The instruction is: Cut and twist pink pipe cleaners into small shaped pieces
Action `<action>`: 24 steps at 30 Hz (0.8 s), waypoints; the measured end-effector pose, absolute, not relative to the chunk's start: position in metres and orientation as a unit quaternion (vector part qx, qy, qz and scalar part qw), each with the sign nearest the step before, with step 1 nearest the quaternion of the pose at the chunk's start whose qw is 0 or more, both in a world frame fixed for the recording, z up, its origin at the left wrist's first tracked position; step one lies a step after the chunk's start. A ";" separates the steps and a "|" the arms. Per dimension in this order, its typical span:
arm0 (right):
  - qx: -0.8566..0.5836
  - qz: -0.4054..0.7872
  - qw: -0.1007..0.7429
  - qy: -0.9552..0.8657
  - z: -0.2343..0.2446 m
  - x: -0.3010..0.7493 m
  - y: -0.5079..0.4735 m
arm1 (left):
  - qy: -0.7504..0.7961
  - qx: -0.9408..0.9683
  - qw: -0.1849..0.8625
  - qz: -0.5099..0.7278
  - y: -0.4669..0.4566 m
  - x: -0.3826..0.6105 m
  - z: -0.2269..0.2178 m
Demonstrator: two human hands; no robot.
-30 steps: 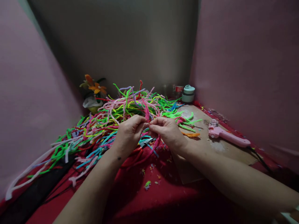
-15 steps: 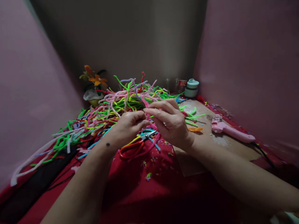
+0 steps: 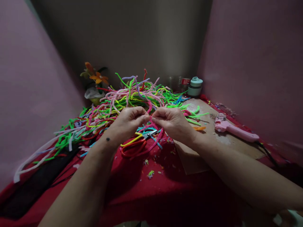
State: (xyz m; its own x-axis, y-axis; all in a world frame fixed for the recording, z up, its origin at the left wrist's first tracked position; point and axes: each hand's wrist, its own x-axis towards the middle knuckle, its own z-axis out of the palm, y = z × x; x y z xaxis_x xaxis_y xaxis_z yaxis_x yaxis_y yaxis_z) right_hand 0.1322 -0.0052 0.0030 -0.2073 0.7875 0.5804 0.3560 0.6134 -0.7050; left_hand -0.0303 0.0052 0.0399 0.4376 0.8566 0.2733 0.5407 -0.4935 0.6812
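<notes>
My left hand (image 3: pixel 127 121) and my right hand (image 3: pixel 171 121) meet fingertip to fingertip above a red cloth (image 3: pixel 146 189). Both are closed in a pinch on a pink pipe cleaner (image 3: pixel 156 142), which loops down under the hands. A big heap of pipe cleaners (image 3: pixel 127 97) in green, pink, yellow and blue lies just behind them. Red-handled scissors (image 3: pixel 137 145) rest on the cloth right below my hands.
A pink glue gun (image 3: pixel 233 129) with a black cord lies on a brown board (image 3: pixel 213 148) to the right. A pale green jar (image 3: pixel 195 86) and a can stand at the back. A small flower pot (image 3: pixel 94 86) sits back left. Pink walls close in both sides.
My right hand had lifted with fingers spread half a second ago; it has dropped back and pinched against the left hand. The view has tilted slightly, showing more of the scissors.
</notes>
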 end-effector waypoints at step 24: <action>-0.446 0.244 0.480 -0.715 -0.002 0.129 -0.004 | 0.448 0.673 0.460 0.367 0.006 -0.024 0.031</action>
